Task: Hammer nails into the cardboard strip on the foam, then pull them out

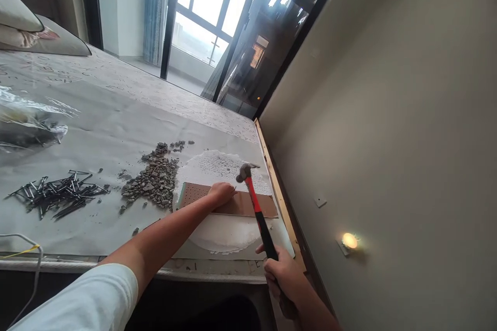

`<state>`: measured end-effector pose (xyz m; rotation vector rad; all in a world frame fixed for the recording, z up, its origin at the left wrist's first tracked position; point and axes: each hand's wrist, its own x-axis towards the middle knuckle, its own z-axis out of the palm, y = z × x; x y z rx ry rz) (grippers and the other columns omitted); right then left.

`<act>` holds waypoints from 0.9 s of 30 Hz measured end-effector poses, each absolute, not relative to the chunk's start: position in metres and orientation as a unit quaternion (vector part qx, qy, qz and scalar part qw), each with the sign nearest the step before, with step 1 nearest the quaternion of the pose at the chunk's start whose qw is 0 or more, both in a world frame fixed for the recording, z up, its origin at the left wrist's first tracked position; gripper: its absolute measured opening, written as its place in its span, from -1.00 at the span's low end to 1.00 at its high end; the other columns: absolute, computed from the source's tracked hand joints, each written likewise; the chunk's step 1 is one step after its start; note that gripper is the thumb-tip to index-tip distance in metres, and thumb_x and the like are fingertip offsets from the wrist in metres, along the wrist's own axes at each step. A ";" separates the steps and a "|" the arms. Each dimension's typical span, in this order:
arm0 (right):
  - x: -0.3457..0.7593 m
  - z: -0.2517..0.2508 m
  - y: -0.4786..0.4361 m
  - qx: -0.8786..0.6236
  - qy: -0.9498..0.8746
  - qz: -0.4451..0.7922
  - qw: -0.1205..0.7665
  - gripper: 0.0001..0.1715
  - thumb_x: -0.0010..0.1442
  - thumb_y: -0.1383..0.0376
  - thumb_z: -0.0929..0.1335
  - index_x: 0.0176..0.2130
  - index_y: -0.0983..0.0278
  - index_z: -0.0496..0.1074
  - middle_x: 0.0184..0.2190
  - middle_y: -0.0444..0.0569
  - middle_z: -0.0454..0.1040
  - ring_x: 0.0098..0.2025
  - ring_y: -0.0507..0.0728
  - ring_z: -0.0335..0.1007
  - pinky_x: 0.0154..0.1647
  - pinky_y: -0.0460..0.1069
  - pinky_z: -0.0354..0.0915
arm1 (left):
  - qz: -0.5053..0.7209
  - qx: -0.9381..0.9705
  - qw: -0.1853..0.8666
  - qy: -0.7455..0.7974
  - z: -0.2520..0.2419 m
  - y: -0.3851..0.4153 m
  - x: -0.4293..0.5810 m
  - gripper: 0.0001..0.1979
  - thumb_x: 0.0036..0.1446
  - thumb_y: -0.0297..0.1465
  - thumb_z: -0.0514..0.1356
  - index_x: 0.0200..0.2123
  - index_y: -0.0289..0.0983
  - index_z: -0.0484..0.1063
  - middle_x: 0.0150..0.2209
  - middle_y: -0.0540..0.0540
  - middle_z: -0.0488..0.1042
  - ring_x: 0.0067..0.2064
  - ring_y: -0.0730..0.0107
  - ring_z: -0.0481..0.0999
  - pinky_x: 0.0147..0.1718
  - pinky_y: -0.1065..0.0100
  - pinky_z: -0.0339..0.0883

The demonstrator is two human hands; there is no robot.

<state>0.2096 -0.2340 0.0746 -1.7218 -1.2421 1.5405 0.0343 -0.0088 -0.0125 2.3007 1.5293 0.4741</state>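
My left hand (221, 192) rests on a brown perforated board (248, 205), fingers pinched together at its upper edge, apparently on a thin nail I can barely make out. The board lies on a round white foam disc (223, 165). My right hand (285, 274) grips the black end of a red-and-black handled hammer (258, 212). The hammer's metal head (245, 170) hovers just above and right of my left fingertips.
A pile of dark nails (58, 194) lies at the left. A heap of grey rubble (153, 178) sits beside the foam disc. A plastic bag (27, 124) is at far left. A wall with a glowing light (349, 240) stands close on the right.
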 end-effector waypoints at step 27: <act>0.206 0.071 -0.235 -0.629 -0.464 0.552 0.291 -0.64 -0.16 0.26 0.20 -0.25 0.24 0.17 -0.77 -0.40 0.06 -0.84 -0.08 -0.13 -0.86 -0.14 -0.06 | 0.233 0.804 0.222 0.500 -0.007 -0.003 0.018 -0.74 -0.06 -0.23 0.15 -0.65 -0.26 0.36 -0.60 -0.04 0.33 -0.48 0.39 0.30 -0.48 0.38 0.03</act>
